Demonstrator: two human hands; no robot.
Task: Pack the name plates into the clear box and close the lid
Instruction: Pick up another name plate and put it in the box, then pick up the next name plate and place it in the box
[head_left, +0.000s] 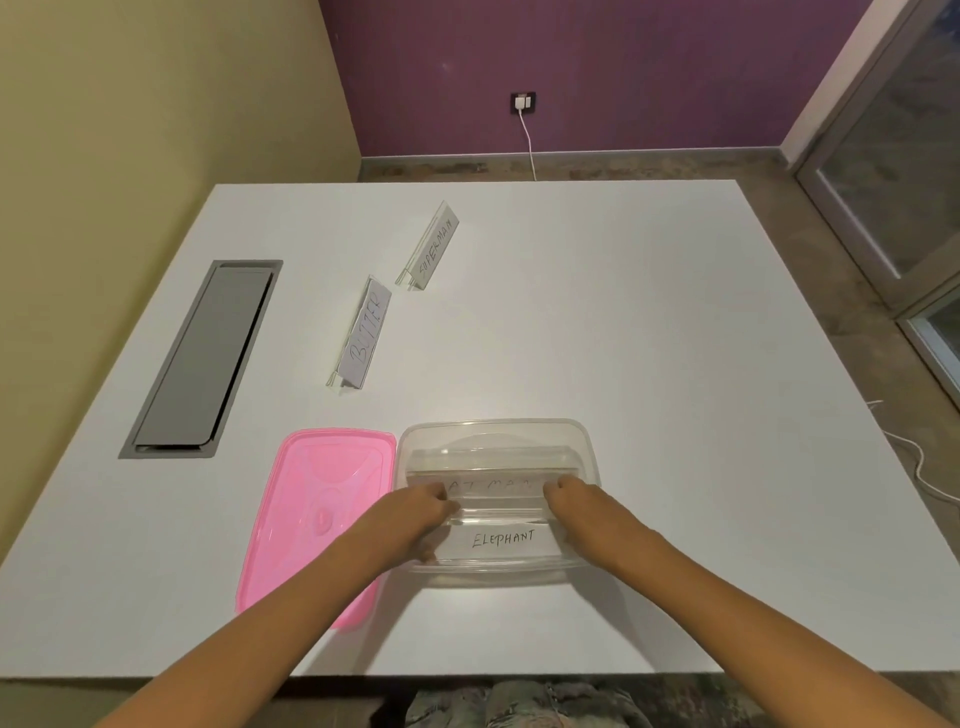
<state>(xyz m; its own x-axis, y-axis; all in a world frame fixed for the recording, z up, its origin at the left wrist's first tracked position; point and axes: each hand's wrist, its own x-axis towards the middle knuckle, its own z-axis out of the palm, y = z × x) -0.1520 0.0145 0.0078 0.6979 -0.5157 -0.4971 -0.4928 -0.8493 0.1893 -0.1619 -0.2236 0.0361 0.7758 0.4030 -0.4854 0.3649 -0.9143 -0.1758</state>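
The clear box stands near the table's front edge. Inside it lies a name plate reading ELEPHANT at the front and a BATMAN plate behind it. My left hand and my right hand are inside the box, each holding one end of the BATMAN plate. The pink lid lies flat on the table, touching the box's left side. Two more plates stand on the table farther back: BUTTER and SUPERMAN.
A grey cable hatch is set into the white table at the left. A white cable runs from a wall socket down behind the table. A glass door is at the right.
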